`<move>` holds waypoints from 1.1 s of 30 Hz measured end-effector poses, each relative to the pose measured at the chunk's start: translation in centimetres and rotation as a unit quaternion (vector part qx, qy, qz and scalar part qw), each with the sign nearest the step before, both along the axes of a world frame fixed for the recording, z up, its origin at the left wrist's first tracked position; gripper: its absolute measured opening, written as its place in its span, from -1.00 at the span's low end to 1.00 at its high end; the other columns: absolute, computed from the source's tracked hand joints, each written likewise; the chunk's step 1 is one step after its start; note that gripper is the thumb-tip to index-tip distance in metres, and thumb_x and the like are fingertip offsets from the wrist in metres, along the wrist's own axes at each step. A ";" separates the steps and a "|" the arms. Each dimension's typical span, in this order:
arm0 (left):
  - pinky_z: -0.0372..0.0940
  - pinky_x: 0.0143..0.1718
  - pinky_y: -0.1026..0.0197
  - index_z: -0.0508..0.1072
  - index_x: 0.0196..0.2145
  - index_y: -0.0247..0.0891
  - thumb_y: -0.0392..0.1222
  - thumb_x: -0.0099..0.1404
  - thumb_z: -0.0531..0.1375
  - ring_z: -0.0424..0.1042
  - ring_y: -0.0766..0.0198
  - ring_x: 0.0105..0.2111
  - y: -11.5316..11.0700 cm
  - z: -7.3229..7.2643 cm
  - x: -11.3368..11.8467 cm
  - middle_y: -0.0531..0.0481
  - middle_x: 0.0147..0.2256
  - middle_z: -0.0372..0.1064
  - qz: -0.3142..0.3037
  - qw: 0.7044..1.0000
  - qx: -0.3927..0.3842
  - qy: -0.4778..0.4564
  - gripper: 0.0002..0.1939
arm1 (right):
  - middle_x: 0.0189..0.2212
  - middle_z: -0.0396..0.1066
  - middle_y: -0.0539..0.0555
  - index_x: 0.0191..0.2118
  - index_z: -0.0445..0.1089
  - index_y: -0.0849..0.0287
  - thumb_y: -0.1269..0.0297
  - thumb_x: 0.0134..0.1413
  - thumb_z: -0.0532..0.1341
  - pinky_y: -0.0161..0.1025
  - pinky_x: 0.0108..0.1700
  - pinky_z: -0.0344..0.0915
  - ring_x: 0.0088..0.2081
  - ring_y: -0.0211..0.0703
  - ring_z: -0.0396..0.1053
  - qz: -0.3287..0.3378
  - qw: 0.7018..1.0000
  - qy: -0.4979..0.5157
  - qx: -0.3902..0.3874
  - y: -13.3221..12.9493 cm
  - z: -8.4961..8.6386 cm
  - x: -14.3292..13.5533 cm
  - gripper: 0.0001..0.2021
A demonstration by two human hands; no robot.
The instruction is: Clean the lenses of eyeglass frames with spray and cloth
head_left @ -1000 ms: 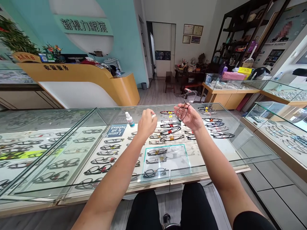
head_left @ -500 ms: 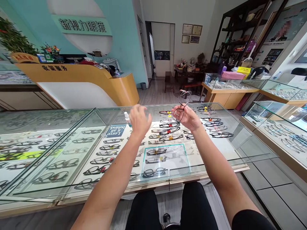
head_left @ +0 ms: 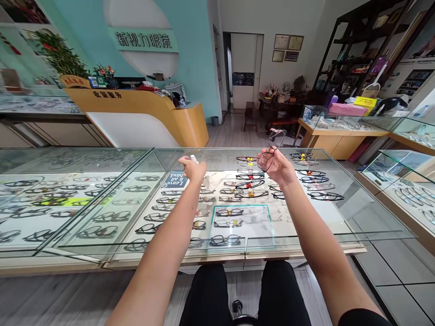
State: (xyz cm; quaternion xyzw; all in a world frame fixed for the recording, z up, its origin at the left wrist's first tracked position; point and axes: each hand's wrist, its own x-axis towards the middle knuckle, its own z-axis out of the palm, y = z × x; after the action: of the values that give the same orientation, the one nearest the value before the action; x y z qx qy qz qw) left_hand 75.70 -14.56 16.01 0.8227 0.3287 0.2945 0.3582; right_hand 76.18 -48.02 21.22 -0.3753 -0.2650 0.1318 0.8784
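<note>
My left hand (head_left: pixel 194 170) is at the far part of the glass display case (head_left: pixel 245 251), its fingers apart around a small white bottle (head_left: pixel 194 158). Only the bottle's top shows; the hand hides the rest, so contact is unclear. My right hand (head_left: pixel 283 170) is raised above the case, with thumb and fingers pinching a pair of thin dark-rimmed glasses (head_left: pixel 277 138). The glasses are tilted upright, one lens above the other.
Rows of glasses (head_left: pixel 252 184) lie inside the case, with a blue printed card (head_left: pixel 176 179) at the left. Another glass case (head_left: pixel 404 194) stands at the right. Behind are a yellow and white counter (head_left: pixel 190 124) and a bench (head_left: pixel 250 117).
My view has turned left, so the scene sits farther right. My left hand has moved to the bottle, its fingers spreading around it. My right hand still holds the glasses.
</note>
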 end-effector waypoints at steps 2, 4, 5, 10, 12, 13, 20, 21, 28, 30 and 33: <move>0.22 0.29 -0.51 0.06 0.26 -0.17 -0.29 0.28 0.30 0.52 -0.33 0.21 0.5 -0.6 0.4 -0.41 0.10 0.48 0.018 0.999 -0.046 0.008 -0.30 | -0.09 0.65 0.00 -0.22 0.42 -0.02 0.05 -0.03 0.62 -0.10 0.12 0.57 -0.01 -0.09 0.62 0.002 1.000 0.002 0.000 0.0 0.0 0.0 -0.58; 0.24 0.30 -0.45 0.15 0.22 -0.13 -0.31 0.25 0.31 0.56 -0.30 0.17 0.8 -0.9 0.7 -0.32 0.04 0.52 0.031 0.996 -0.082 0.013 -0.35 | -0.08 0.65 0.02 -0.23 0.41 -0.02 0.05 -0.01 0.61 -0.06 0.14 0.56 0.00 -0.06 0.62 -0.003 1.000 0.005 -0.005 0.0 0.0 0.0 -0.60; 0.26 0.29 -0.43 0.18 0.20 -0.11 -0.31 0.25 0.32 0.57 -0.30 0.16 0.8 -1.1 0.9 -0.30 0.03 0.52 0.031 0.995 -0.094 0.014 -0.37 | -0.07 0.65 0.02 -0.23 0.41 -0.02 0.05 0.01 0.60 -0.04 0.15 0.56 0.01 -0.05 0.62 -0.006 1.000 0.005 -0.008 0.0 0.0 0.0 -0.61; 0.33 0.24 -0.30 0.27 0.18 -0.11 -0.28 0.32 0.32 0.59 -0.24 0.16 0.6 -1.1 1.0 -0.28 0.00 0.51 0.031 0.992 -0.119 0.009 -0.48 | -0.08 0.66 -0.01 -0.23 0.42 -0.02 0.04 0.00 0.62 -0.08 0.13 0.57 -0.01 -0.09 0.63 0.004 1.000 -0.005 -0.004 0.1 -0.1 0.1 -0.60; 0.35 0.22 -0.28 0.29 0.17 -0.13 -0.27 0.35 0.31 0.59 -0.22 0.15 0.3 -0.8 0.7 -0.27 -0.01 0.51 0.027 0.993 -0.117 -0.001 -0.51 | -0.09 0.66 -0.02 -0.23 0.43 -0.03 0.04 0.01 0.61 -0.09 0.14 0.57 -0.01 -0.10 0.63 0.007 1.000 -0.007 -0.007 0.1 -0.1 0.1 -0.61; 0.35 0.22 -0.27 0.30 0.16 -0.13 -0.26 0.37 0.31 0.59 -0.22 0.14 0.1 -0.6 0.4 -0.26 -0.03 0.51 0.025 0.993 -0.112 -0.007 -0.54 | -0.08 0.66 -0.02 -0.22 0.43 -0.03 0.04 0.03 0.60 -0.08 0.16 0.57 0.00 -0.10 0.63 0.005 1.000 -0.006 -0.010 0.1 -0.2 0.1 -0.62; 0.38 0.18 -0.04 0.28 0.16 -0.10 -0.15 0.54 0.16 0.54 0.03 0.08 -1.7 1.6 -1.0 -0.15 0.05 0.52 -0.047 0.992 -0.041 -0.113 -0.71 | -0.05 0.66 -0.01 -0.23 0.46 -0.04 0.01 0.04 0.60 0.08 0.25 0.56 0.01 -0.04 0.63 0.011 1.000 0.002 -0.015 0.1 -0.2 -0.1 -0.64; 0.41 0.09 0.03 0.28 0.15 -0.10 -0.12 0.54 0.16 0.53 0.08 0.02 -2.2 1.9 -1.0 -0.14 0.05 0.51 -0.074 0.986 -0.044 -0.139 -0.72 | -0.05 0.67 -0.02 -0.23 0.47 -0.03 0.01 0.03 0.61 0.09 0.26 0.56 0.01 -0.05 0.63 0.013 1.000 0.000 -0.013 0.1 -0.2 -0.1 -0.64; 0.07 -0.53 0.25 0.32 -0.20 -0.10 0.46 0.26 0.28 0.26 0.24 -0.42 -7.0 4.2 -2.6 0.04 -0.38 0.23 -0.423 0.834 -0.287 -0.208 -0.43 | -0.04 0.69 0.07 -0.26 0.51 0.03 -0.02 0.02 0.63 0.01 0.30 0.53 -0.01 -0.07 0.63 -0.009 0.998 -0.021 -0.064 0.5 0.1 -0.5 -0.62; 0.00 -0.58 0.24 0.26 -0.35 -0.10 0.72 0.25 0.06 0.20 0.23 -0.47 -7.9 4.9 -3.8 0.05 -0.45 0.12 -0.512 0.767 -0.351 -0.162 -0.25 | -0.04 0.70 0.08 -0.30 0.51 0.05 -0.03 0.04 0.63 -0.01 0.34 0.49 0.03 -0.07 0.63 -0.012 0.996 -0.034 -0.086 0.7 0.2 -0.7 -0.62; -0.10 -0.66 0.22 0.13 -0.52 -0.09 0.91 0.14 -0.24 0.06 0.25 -0.56 -8.4 5.7 -5.2 0.07 -0.55 -0.06 -0.575 0.715 -0.386 -0.096 -0.07 | -0.09 0.71 0.07 -0.33 0.51 0.04 -0.03 0.06 0.63 -0.01 0.37 0.46 0.05 -0.06 0.62 -0.006 0.993 -0.051 -0.107 1.1 0.3 -1.1 -0.62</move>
State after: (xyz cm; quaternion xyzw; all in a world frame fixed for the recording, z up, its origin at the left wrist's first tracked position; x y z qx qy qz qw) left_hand 70.46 -23.00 21.74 0.6108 -0.1592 -0.0432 0.7744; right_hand 75.06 -46.89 21.52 -0.4753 -0.2910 0.1349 0.8193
